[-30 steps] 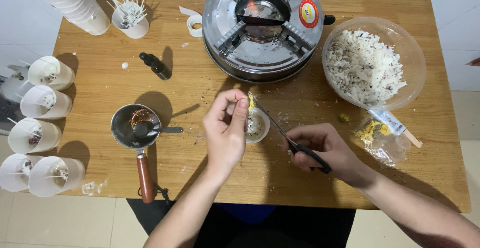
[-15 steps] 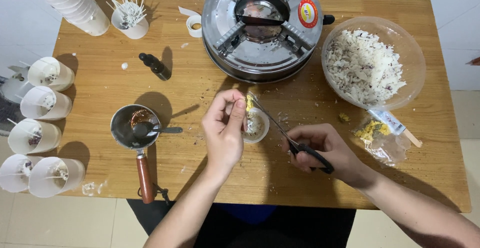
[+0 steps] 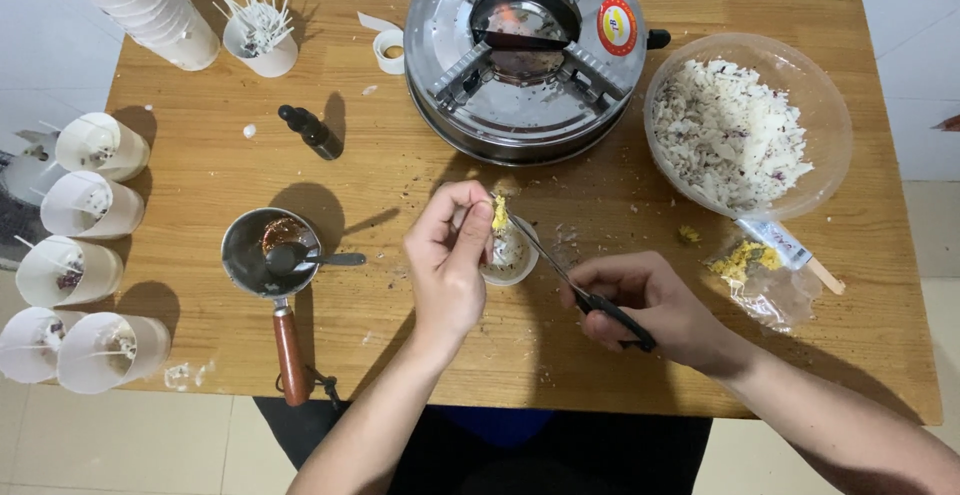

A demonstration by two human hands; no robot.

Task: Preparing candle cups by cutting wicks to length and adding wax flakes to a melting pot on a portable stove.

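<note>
The left hand [image 3: 447, 255] has its fingers [image 3: 470, 217] closed on a small white cup [image 3: 510, 255] that stands on the worktop [image 3: 420, 185] just in front of the metal burner [image 3: 527, 50]. The right hand [image 3: 650, 305], right of the cup, grips black scissors [image 3: 585, 290], their tips at the yellow bit [image 3: 498, 212] on the cup's rim. A small pan [image 3: 268, 260] sits left of the cup.

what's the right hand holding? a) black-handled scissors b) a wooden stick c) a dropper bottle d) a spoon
a: the right hand grips black-handled scissors, their blades reaching to the small white cup that the left hand steadies; the spoon lies in the small pot.
</note>
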